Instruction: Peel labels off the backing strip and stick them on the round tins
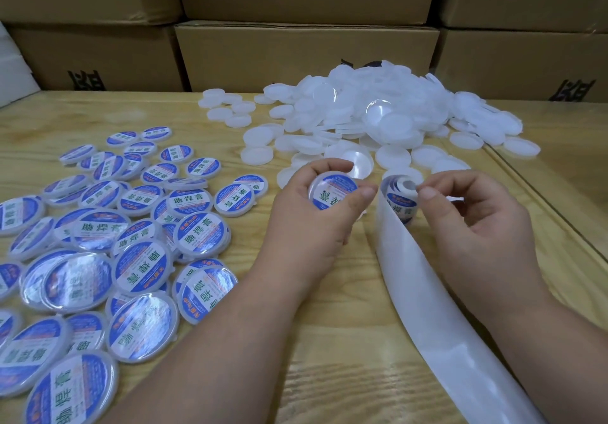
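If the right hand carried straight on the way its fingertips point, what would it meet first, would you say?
Most likely the labelled tin gripped in the left hand; the right hand points leftward while pinching the label strip. Depth is uncertain.

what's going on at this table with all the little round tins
A person is labelling round tins by hand. The left hand grips a tin that already carries a blue and white label, while the right hand pinches the curled end of the backing strip, where the next label sits. Finished labelled tins are spread over the left of the wooden table; a heap of plain white tins waits at the back, in front of stacked cardboard boxes.
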Motion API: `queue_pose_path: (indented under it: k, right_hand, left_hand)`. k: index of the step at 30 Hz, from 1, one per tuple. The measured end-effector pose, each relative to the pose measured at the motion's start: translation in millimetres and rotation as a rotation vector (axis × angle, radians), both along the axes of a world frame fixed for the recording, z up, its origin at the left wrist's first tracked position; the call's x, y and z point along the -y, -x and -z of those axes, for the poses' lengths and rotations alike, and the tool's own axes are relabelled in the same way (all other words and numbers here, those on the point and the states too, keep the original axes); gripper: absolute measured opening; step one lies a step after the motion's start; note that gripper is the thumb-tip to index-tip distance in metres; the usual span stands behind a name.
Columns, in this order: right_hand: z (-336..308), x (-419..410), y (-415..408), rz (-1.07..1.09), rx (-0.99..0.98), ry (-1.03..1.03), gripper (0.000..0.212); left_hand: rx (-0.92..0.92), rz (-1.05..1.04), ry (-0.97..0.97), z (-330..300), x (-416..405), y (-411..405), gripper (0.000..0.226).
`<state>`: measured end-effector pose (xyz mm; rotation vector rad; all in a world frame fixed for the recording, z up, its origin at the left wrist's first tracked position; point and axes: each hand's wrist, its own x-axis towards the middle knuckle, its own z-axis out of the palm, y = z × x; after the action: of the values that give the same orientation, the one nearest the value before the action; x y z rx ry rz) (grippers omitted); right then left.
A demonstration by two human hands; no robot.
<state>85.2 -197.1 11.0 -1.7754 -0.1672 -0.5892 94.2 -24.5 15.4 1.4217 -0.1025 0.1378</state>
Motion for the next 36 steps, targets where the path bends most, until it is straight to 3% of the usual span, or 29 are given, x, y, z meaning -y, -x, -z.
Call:
queue_pose_path:
  k: [3, 8, 11, 14, 19, 22, 25, 31, 36]
  right_hand:
    - [0.8, 0.4, -1.9, 0.032, -0.011, -0.027, 0.016]
    - [1.9, 0.2, -3.2, 0.023, -0.011, -0.043, 0.017]
    - [1.7, -0.2, -3.2, 0.005, -0.011, -0.058, 0.016]
    - [3.2, 1.8, -3.6, -0.004, -0.009, -0.056, 0.020]
    - [6.0, 4.2, -5.3, 0.006, -0.016, -0.030, 0.024]
    - [6.4, 3.8, -5.6, 0.009, -0.019, -0.029, 0.025]
    - [6.6, 2.9, -5.3, 0.016, -0.024, -0.038, 0.024]
    - [4.8, 0.8, -4.4, 0.012, -0.039, -0.069, 0.026]
    - [3.7, -0.4, -2.9, 0.027, -0.050, -0.061, 0.025]
  left_hand:
    - [-0.009, -0.012, -0.020, -1.1, -0.1, -0.3, 0.008]
    - [-0.031, -0.021, 0.009, -1.0, 0.0, 1.6, 0.043]
    - [-0.096, -0.110, 0.045, 0.5, 1.2, 0.4, 0.052]
    - [-0.114, -0.122, 0.179, 3.5, 1.1, -4.7, 0.038]
    - [-0.077, -0.167, 0.163, 8.3, -2.4, -14.4, 0.012]
    - [-0.100, -0.223, 0.222, 7.2, -5.9, -17.5, 0.018]
    - [-0.165, -0.242, 0.364, 3.7, -10.4, -17.1, 0.040]
    - [-0.229, -0.309, 0.761, -3.6, -19.0, -22.1, 0.011]
    - [-0.214, -0.373, 0.858, -3.6, -25.8, -23.4, 0.031]
